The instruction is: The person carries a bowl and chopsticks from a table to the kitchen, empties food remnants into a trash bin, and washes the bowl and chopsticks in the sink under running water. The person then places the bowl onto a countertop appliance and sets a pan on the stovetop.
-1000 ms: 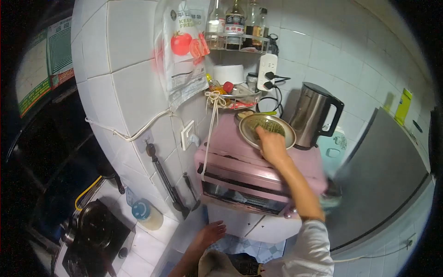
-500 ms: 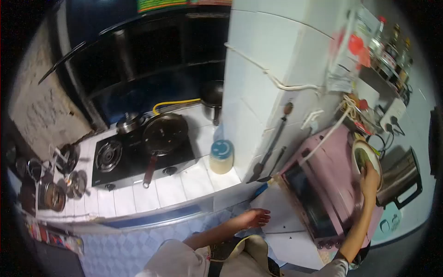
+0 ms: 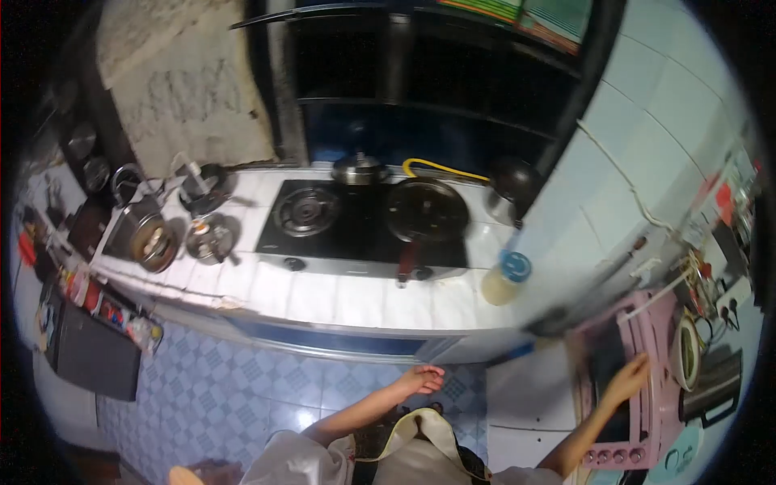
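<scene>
My right hand (image 3: 627, 380) is in front of the pink oven (image 3: 664, 356), near its front handle, away from the plate above. Its fingers point up and look slightly blurred; whether they hold anything is unclear. On top of the oven, the plate (image 3: 688, 353) with something green in it stands beside the steel kettle (image 3: 713, 385). My left hand (image 3: 422, 379) hangs over the blue tiled floor with loosely curled fingers, touching nothing and holding nothing.
A gas stove (image 3: 364, 226) bears a dark pan (image 3: 427, 210) and a steel pot (image 3: 360, 169). A blue-lidded jar (image 3: 507, 279) stands at the counter's right end. Left of the stove are a sink (image 3: 133, 234) and bowls. A dark bin-like box (image 3: 97, 353) is at the lower left.
The head view has swung left toward the stove. My right hand has left the green contents of the plate and moved down to the oven's front. My left hand stays in the air.
</scene>
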`<state>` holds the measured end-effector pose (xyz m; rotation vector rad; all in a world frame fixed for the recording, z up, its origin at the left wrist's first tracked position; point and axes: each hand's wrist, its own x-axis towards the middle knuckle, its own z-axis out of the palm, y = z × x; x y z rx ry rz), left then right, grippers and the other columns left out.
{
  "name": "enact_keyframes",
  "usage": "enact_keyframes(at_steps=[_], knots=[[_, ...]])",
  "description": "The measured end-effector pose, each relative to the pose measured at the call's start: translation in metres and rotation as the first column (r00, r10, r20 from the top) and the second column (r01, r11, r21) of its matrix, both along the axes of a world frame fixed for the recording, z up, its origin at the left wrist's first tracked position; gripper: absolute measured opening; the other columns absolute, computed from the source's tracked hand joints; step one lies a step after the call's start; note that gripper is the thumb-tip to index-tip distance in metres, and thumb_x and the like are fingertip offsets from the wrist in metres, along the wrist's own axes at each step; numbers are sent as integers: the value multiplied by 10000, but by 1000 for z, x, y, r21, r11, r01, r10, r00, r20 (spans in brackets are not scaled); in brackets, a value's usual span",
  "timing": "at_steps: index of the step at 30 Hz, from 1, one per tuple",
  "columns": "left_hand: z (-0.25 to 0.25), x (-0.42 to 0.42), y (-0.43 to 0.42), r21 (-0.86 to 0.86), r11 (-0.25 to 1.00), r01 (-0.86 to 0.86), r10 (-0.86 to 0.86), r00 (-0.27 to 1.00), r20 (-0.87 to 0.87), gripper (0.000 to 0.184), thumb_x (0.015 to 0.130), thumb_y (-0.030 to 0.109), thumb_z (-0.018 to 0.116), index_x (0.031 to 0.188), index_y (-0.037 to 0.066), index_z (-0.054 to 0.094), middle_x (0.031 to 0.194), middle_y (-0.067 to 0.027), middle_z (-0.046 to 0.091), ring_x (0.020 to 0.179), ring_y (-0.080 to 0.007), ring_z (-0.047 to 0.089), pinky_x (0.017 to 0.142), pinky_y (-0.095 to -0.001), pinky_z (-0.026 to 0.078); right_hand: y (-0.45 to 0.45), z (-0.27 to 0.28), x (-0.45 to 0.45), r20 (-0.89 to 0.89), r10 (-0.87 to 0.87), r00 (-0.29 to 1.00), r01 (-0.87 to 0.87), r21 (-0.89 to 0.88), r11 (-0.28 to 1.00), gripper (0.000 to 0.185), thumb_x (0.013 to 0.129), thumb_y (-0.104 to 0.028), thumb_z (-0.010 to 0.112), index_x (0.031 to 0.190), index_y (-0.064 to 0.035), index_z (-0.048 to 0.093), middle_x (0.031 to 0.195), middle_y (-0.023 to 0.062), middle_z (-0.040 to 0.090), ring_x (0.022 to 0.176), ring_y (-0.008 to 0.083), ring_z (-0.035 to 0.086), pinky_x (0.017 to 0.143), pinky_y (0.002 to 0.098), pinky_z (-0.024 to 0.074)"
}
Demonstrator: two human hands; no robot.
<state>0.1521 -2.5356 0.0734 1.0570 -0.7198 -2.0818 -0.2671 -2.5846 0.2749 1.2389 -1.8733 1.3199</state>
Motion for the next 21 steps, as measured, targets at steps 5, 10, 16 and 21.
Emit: enact_keyframes(at_steps=[5,10,16,21], knots=[[-60,105,95,-406,912,48,129,908,398,285,816,144,511,1080,36,510,957,-45,570,860,-121,538,767,-253,431,36,-242,225,26,588,809,-469,631,618,272,837,-210,464,1014,-12,521,1001,164,545,964,296,506,844,387,382],[-14,201,186,-487,874,-1,105,977,188,398,778,142,564,1149,30,471,1086,-70,537,1011,-155,479,872,-291,369,108,-259,390,659,619,426,-540,735,-411,474,789,-346,501,1166,-66,432,1119,189,486,1069,313,445,895,413,334],[-51,263,271,-333,895,-295,397,867,300,317,788,108,559,1088,14,511,1020,-65,562,945,-150,516,825,-275,405,92,-371,465,608,727,-319,183,792,-583,396,862,-306,407,1208,-116,426,1178,108,474,1126,305,399,944,378,313],[-48,322,317,-99,699,-708,674,606,423,312,787,110,560,1076,3,514,1011,-76,565,925,-157,527,820,-278,411,64,-262,575,854,520,-32,-134,511,-849,314,749,-318,579,960,-86,608,935,109,603,880,241,572,758,338,446]])
